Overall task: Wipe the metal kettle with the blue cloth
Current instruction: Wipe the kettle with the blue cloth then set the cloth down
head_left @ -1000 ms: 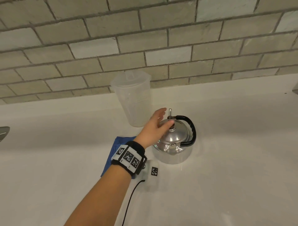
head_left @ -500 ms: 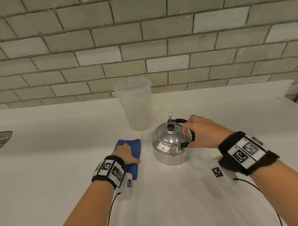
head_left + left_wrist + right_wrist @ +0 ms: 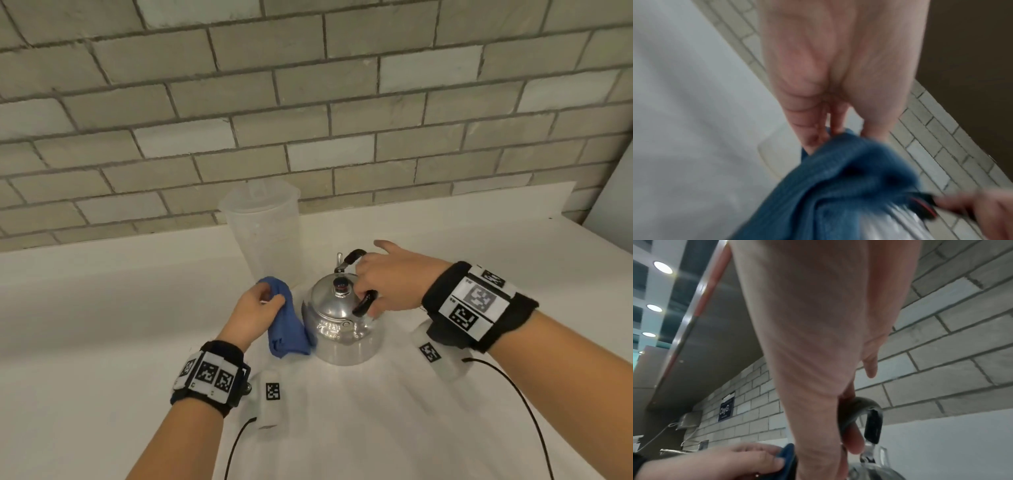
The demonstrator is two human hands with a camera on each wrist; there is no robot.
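The metal kettle is a squat, polished dome of bright steel with a small dark knob on its lid and an arched black handle. It stands on the smooth white counter, directly under the right hand, whose fingers curl round the handle with the forefinger pointing outward. Just left of the kettle, the left hand pinches the blue cloth, a soft, bunched, ribbed fabric hanging below its fingers and brushing the kettle's side. Beyond both stands a frosted plastic jug.
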